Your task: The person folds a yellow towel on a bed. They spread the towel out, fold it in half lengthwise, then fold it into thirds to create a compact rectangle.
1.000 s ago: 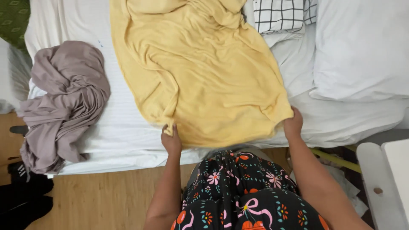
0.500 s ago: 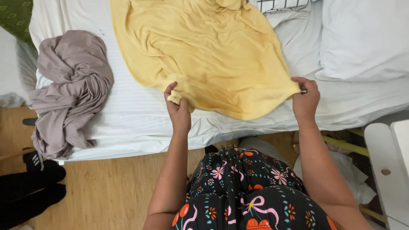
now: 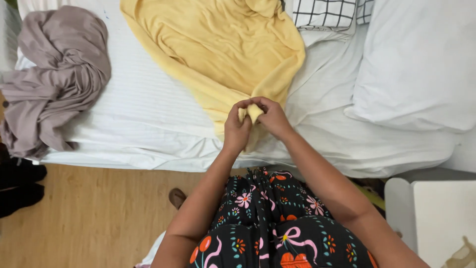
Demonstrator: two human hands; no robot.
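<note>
A yellow cloth [image 3: 218, 49] lies spread on a white bed [image 3: 144, 114]. My left hand [image 3: 236, 126] and my right hand [image 3: 270, 116] meet at the cloth's near edge, above the bed's front side. Both pinch the yellow fabric, and its two near corners are brought together between my fingers. The cloth now narrows from the far side towards my hands.
A crumpled grey-mauve garment [image 3: 54, 74] lies on the bed's left end. A white pillow [image 3: 421, 64] sits at the right, a checked cloth [image 3: 325, 12] at the back. Wooden floor [image 3: 84, 218] runs below the bed; a white piece of furniture [image 3: 436, 218] stands at the lower right.
My hands were apart, each at one near corner of the yellow cloth. They have come together at the middle, gathering the two corners and narrowing the cloth.
</note>
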